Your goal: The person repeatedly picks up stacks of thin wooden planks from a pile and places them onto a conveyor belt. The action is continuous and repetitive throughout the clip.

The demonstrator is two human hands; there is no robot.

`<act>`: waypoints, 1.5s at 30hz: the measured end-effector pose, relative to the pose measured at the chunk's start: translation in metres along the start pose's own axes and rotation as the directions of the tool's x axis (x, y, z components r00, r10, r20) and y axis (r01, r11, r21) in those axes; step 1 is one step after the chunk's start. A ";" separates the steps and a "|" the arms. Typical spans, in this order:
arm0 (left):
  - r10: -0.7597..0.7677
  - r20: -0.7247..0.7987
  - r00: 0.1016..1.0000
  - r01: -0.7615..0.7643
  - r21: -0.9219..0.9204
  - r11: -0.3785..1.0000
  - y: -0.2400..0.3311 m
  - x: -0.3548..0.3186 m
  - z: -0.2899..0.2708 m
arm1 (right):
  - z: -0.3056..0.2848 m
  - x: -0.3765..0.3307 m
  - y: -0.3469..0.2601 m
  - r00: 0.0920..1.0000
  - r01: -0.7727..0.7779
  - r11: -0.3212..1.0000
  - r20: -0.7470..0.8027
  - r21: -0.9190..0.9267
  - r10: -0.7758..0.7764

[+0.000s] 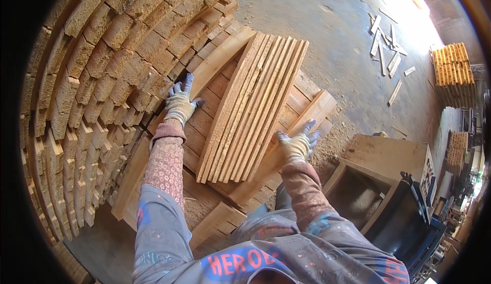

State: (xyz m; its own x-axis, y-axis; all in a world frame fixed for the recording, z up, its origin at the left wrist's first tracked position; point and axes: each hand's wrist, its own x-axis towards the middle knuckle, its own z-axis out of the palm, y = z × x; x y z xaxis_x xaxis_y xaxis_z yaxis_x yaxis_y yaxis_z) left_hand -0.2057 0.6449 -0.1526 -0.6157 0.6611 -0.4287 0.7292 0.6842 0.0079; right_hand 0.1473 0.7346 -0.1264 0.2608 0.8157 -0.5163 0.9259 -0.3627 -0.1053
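Note:
Several narrow wooden boards [250, 110] lie side by side in a bundle between my hands, their long sides pressed close together. To the left of them runs a long plank [217, 64]. My left hand [181, 101], in a light glove with bluish fingertips, is over this plank with fingers spread. Another plank [261, 176] lies to the right of the bundle. Gloved the same way, my right hand [297, 143] is at this right plank, fingers apart. Neither hand grips anything. Whether the hands touch the planks I cannot tell. Beneath everything is a layer of wider boards [202, 133].
A tall stack of rough-ended lumber [112, 53] rises close on the left. At the lower right stands an open wooden box [363, 192] beside dark machinery [409, 207]. Loose wood strips [378, 41] are scattered over the floor, and a yellowish wood stack [452, 74] stands far right.

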 end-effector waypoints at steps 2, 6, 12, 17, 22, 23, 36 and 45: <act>0.050 -0.030 0.998 -0.051 -0.007 0.999 -0.002 0.012 0.007 | 0.017 0.011 -0.016 0.996 -0.085 0.995 -0.022 0.045 0.086; 0.090 -0.193 0.977 -0.088 0.020 0.996 -0.011 -0.002 0.009 | 0.004 0.012 -0.059 0.990 0.131 0.955 -0.085 0.266 -0.112; 0.432 0.321 0.843 0.143 -0.907 0.395 0.010 -0.032 0.002 | 0.013 0.085 -0.038 0.866 -0.048 0.097 0.090 0.994 -0.492; 0.385 0.053 0.921 -0.112 -0.913 0.393 0.025 -0.055 0.046 | 0.006 0.094 -0.051 0.793 0.284 0.416 0.033 0.864 -0.608; 0.127 0.009 0.992 -0.109 -0.449 0.887 0.054 -0.116 0.043 | 0.002 0.086 -0.052 0.764 0.292 0.345 0.000 0.892 -0.645; 0.092 -0.007 0.996 -0.071 -0.695 0.716 0.047 -0.120 0.055 | 0.001 0.082 -0.051 0.747 0.343 0.403 0.013 0.849 -0.665; -0.119 0.097 0.988 0.148 -0.387 0.910 -0.032 -0.394 0.091 | -0.032 0.027 -0.039 0.436 0.877 0.323 -0.304 0.356 -0.847; -0.037 -0.025 0.999 0.034 -0.112 0.993 -0.148 -0.549 0.236 | 0.162 -0.291 -0.109 -0.587 0.788 -0.615 0.277 -0.019 -0.761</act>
State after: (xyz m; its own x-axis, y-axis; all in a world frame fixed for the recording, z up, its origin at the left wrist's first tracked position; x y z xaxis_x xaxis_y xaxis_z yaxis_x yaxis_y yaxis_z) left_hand 0.0951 0.1080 -0.1316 -0.6497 0.6427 -0.4059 0.6696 0.7367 0.0948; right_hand -0.0736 0.4636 -0.1021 -0.9332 -0.3274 0.1477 -0.3585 0.8747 -0.3261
